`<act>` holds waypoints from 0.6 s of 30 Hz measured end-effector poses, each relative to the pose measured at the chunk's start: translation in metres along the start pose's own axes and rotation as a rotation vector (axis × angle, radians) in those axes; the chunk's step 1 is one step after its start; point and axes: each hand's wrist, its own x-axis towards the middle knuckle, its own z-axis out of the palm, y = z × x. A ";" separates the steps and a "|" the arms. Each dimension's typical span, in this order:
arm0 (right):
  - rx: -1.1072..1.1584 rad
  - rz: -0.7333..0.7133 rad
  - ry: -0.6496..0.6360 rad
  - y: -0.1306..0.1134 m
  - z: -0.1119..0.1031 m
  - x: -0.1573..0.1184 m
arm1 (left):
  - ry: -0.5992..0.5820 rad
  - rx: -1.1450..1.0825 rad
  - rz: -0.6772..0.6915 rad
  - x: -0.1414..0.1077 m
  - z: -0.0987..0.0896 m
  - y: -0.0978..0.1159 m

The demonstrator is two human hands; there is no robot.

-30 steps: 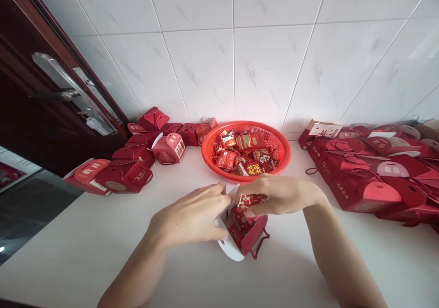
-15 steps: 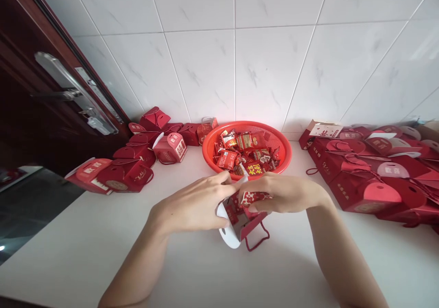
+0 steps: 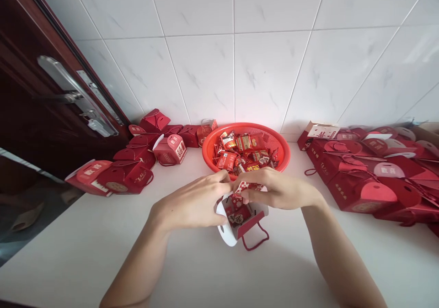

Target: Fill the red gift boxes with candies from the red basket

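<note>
Right hand: its thumb and fingers close narrowly on a floral packet; the right hand sits at two o'clock, taking the open box as the centre of the dial and the wall as twelve.
Floral packet: red and white, partly hidden by the fingers, over the box's twelve-to-one-o'clock end; whether it touches the box is hidden.
Left hand: the left hand steadies the box from between nine and ten o'clock, thumb against the white flap, other fingertips mostly hidden.
Open box: the open box stands on the white table, top open, pale inside.
Contents: small red packets lie inside it.
Cord handle: a dark red cord loops out at about five o'clock.
Basket: a red basket sits at twelve, holding a heap of wrapped sweets.
Boxes at ten: a cluster of red boxes.
Boxes at two: a larger crowd of red gift boxes.
Door: a dark door with keys, at ten, beyond the cluster.
Wall: white tiles, twelve o'clock, behind the basket.
</note>
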 end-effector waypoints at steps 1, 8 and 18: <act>0.065 0.002 0.014 0.001 0.001 0.001 | 0.003 -0.003 0.003 0.000 -0.001 -0.001; 0.202 -0.105 0.067 0.010 0.011 0.005 | -0.041 0.018 -0.056 0.003 -0.007 -0.007; -0.188 0.487 0.297 -0.005 0.033 -0.012 | -0.048 0.027 -0.020 0.007 -0.005 -0.010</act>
